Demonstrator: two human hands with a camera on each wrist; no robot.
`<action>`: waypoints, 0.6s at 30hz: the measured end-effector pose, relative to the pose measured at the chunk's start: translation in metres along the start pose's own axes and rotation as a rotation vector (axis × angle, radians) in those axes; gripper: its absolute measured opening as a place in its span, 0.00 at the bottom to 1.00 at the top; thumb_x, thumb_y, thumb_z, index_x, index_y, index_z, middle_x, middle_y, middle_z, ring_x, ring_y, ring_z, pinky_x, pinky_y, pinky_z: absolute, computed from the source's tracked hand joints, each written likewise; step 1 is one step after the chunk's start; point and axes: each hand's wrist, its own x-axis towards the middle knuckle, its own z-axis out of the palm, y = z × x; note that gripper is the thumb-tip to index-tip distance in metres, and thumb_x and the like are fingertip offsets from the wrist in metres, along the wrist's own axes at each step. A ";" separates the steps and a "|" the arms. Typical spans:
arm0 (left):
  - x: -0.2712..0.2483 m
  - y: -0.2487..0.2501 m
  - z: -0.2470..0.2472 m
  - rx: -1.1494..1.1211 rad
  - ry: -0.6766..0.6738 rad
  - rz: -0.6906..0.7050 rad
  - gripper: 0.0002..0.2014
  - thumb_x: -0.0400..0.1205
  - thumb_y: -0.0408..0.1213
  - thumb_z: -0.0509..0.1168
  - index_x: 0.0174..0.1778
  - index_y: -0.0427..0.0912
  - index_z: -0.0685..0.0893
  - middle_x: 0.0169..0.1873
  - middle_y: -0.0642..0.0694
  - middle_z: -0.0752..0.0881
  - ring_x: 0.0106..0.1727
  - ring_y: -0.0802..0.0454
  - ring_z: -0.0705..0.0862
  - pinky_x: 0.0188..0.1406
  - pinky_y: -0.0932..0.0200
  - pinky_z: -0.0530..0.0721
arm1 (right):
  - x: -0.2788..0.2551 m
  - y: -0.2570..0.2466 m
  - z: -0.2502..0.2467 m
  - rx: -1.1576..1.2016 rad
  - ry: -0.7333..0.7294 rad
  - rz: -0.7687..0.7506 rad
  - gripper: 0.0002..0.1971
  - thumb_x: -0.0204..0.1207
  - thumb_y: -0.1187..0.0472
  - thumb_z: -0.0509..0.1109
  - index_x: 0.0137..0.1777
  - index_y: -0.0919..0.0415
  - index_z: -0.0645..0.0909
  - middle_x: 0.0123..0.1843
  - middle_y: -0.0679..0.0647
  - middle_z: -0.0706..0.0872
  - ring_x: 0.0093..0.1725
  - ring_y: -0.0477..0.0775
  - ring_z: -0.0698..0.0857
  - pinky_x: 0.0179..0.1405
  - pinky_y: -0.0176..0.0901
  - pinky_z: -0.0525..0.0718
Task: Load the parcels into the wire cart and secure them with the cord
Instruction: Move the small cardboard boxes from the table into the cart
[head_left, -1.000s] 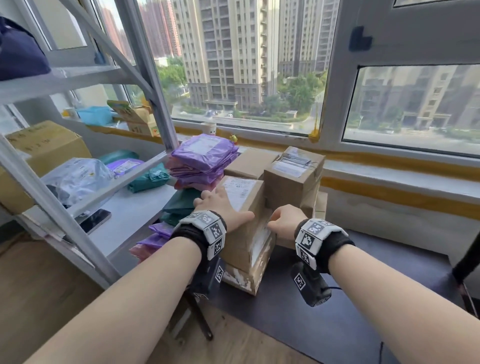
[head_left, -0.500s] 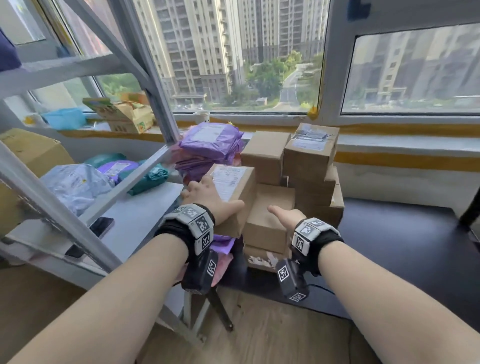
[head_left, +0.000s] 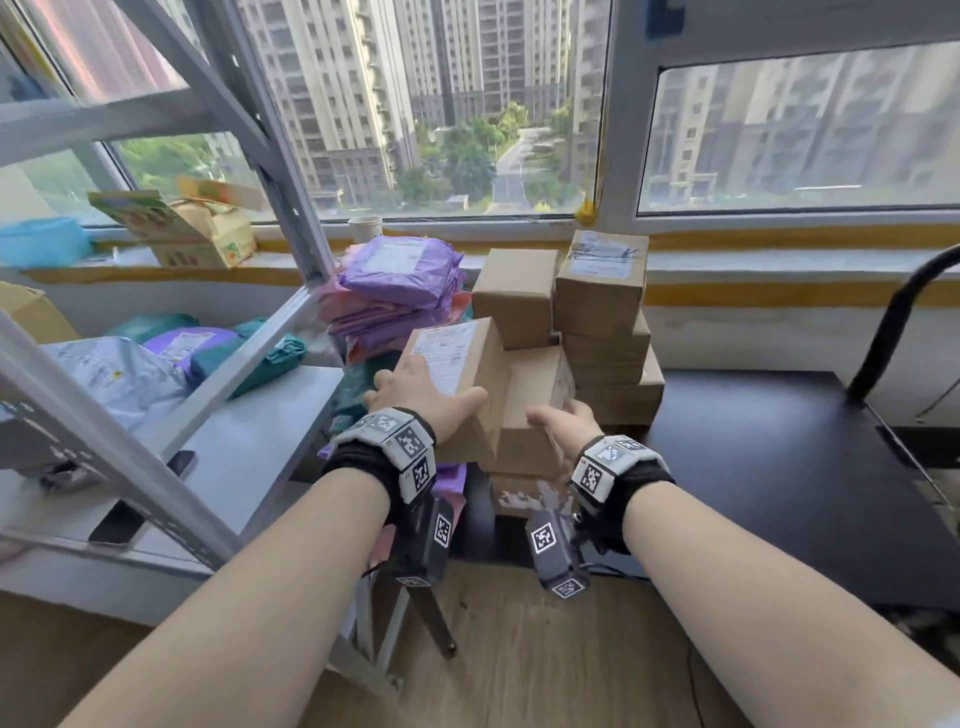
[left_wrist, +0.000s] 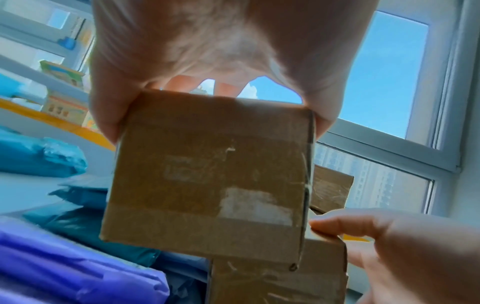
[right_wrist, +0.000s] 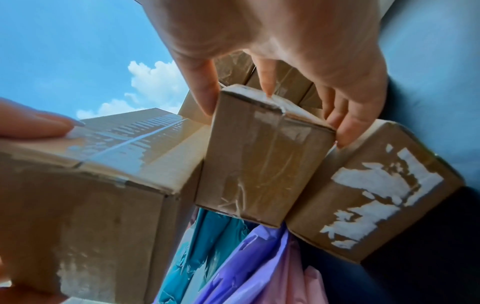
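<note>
A stack of brown cardboard parcels (head_left: 602, 296) stands on a black platform (head_left: 779, 467) under the window. My left hand (head_left: 421, 395) grips a labelled box (head_left: 462, 364) from above, thumb and fingers down its sides, and holds it off the stack. The left wrist view shows that box (left_wrist: 207, 181) end-on under the palm (left_wrist: 207, 41). My right hand (head_left: 566, 421) holds a smaller taped box (head_left: 535, 410) just right of it. In the right wrist view the thumb and fingers (right_wrist: 345, 127) clamp this small box (right_wrist: 262, 156). No cord is visible.
Purple, pink and teal poly mailers (head_left: 400, 275) are piled left of the boxes, with more on a grey metal shelf (head_left: 249, 447) whose slanted struts cross the left side. A phone (head_left: 117, 525) lies on the shelf. A black curved handle (head_left: 893, 322) rises at the right.
My left hand has lifted the labelled box off the stack and drawn it toward me. My right hand has shifted from the stack's side to gripping the smaller box beneath.
</note>
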 end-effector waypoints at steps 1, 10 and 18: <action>-0.001 -0.002 -0.001 -0.017 0.010 0.000 0.42 0.70 0.63 0.66 0.77 0.48 0.62 0.68 0.37 0.69 0.69 0.35 0.70 0.63 0.49 0.72 | -0.004 0.002 0.000 0.001 0.004 -0.001 0.42 0.75 0.58 0.73 0.83 0.62 0.53 0.80 0.61 0.65 0.76 0.60 0.70 0.71 0.46 0.70; -0.019 0.002 0.005 0.000 0.110 0.108 0.45 0.67 0.65 0.67 0.75 0.48 0.59 0.68 0.37 0.65 0.69 0.35 0.66 0.65 0.45 0.71 | -0.034 -0.004 -0.035 -0.102 0.207 -0.079 0.46 0.64 0.48 0.77 0.78 0.61 0.58 0.60 0.57 0.75 0.60 0.60 0.79 0.65 0.56 0.80; -0.065 0.077 0.025 -0.016 0.079 0.241 0.46 0.69 0.65 0.66 0.75 0.42 0.56 0.70 0.34 0.62 0.70 0.33 0.65 0.66 0.43 0.71 | -0.081 -0.011 -0.115 -0.213 0.450 -0.128 0.44 0.67 0.45 0.75 0.77 0.61 0.57 0.69 0.64 0.66 0.66 0.64 0.73 0.52 0.45 0.71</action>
